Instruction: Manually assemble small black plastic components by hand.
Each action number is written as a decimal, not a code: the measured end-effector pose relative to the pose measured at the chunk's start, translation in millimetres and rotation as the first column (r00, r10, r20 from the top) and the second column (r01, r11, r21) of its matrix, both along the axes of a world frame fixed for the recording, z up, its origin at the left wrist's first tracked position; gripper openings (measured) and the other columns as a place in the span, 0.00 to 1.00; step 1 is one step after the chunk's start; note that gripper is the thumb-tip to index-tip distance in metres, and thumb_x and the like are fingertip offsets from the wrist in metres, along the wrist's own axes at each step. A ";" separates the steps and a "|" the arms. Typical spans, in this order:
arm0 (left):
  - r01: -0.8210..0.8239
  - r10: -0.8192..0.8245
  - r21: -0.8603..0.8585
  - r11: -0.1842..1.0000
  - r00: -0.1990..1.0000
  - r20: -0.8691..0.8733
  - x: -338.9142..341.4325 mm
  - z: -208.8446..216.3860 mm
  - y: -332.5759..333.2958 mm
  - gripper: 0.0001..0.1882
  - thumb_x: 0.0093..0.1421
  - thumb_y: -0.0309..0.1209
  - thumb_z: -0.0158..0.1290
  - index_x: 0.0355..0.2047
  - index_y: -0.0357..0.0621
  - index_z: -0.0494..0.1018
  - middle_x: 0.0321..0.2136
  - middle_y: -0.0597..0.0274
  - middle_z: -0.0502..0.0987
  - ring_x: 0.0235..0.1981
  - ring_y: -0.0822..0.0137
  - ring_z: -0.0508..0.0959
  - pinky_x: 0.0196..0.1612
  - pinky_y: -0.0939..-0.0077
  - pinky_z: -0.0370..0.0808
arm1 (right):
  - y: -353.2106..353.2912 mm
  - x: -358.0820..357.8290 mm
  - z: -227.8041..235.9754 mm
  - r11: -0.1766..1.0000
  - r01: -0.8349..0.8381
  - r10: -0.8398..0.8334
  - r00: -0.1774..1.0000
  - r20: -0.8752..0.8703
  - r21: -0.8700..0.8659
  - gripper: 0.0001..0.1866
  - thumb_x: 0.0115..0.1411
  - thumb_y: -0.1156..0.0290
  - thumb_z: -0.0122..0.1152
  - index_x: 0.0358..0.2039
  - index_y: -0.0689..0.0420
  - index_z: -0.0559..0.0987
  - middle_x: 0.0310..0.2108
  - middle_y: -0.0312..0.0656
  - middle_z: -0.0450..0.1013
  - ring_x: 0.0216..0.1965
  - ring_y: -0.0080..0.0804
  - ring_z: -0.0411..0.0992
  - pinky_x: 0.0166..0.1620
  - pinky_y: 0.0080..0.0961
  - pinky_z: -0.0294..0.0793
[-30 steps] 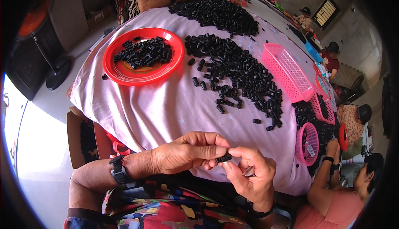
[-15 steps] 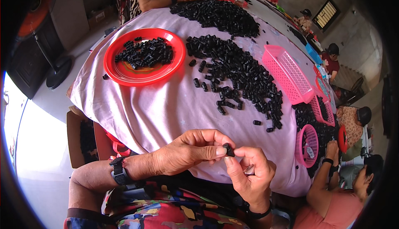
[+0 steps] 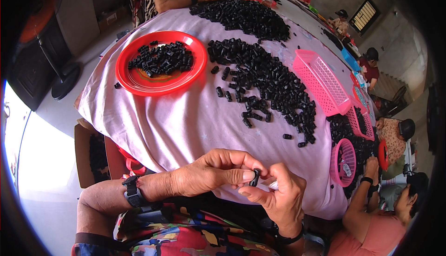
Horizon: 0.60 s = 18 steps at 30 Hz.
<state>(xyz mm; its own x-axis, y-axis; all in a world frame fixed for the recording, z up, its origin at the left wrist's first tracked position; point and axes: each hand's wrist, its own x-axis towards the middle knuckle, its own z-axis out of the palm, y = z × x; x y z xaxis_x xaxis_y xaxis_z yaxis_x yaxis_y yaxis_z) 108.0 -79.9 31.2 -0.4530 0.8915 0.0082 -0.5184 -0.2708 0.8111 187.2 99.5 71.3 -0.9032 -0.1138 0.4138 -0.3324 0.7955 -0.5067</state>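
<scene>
Both hands are meeting just off the near edge of the desk [image 3: 186, 130], draped in a pale pink cloth: the left hand [image 3: 209, 179] and right hand [image 3: 276, 200] are together pinching one small black plastic piece [image 3: 254, 177] between their fingertips. One round red plastic plate [image 3: 161, 62] near the far left corner is holding a heap of such pieces. Three pink mesh baskets are lining the right edge: the rectangular one [image 3: 322, 82] is looking empty, the round one [image 3: 344, 162] is holding little.
</scene>
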 end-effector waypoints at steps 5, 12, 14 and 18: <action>0.017 -0.017 -0.017 1.000 1.000 -0.004 0.2 2.5 0.0 0.15 0.65 0.29 0.50 0.49 0.35 0.70 0.47 0.60 0.75 0.51 0.71 0.72 0.56 0.74 0.66 | 0.5 -0.4 -0.3 0.999 0.011 -0.011 1.000 -0.002 0.033 0.27 0.45 0.46 0.71 0.21 0.56 0.70 0.17 0.38 0.72 0.17 0.34 0.74 0.19 0.27 0.72; 0.027 -0.027 0.018 0.999 0.999 0.022 0.3 2.6 -0.5 0.15 0.65 0.28 0.50 0.50 0.37 0.69 0.46 0.62 0.75 0.49 0.74 0.72 0.54 0.77 0.67 | 0.9 -0.8 -2.7 0.997 0.021 -0.021 1.000 -0.008 0.078 0.29 0.45 0.42 0.69 0.21 0.55 0.69 0.16 0.37 0.71 0.16 0.33 0.73 0.18 0.27 0.70; 0.035 -0.036 0.025 0.999 0.999 0.032 0.5 4.1 -1.0 0.15 0.65 0.28 0.50 0.50 0.38 0.70 0.46 0.63 0.75 0.49 0.75 0.71 0.54 0.78 0.67 | 1.7 -0.2 -2.6 0.996 0.023 -0.023 1.000 0.001 0.091 0.29 0.45 0.41 0.69 0.21 0.55 0.69 0.15 0.37 0.71 0.16 0.33 0.73 0.18 0.27 0.70; 0.035 -0.035 0.022 0.999 0.999 0.015 0.4 3.2 -0.8 0.14 0.65 0.28 0.50 0.50 0.38 0.70 0.46 0.64 0.75 0.49 0.75 0.71 0.54 0.78 0.67 | 0.5 -0.1 -2.1 0.994 0.031 -0.031 1.000 -0.004 0.102 0.30 0.45 0.41 0.68 0.20 0.55 0.68 0.15 0.37 0.70 0.15 0.33 0.72 0.18 0.27 0.70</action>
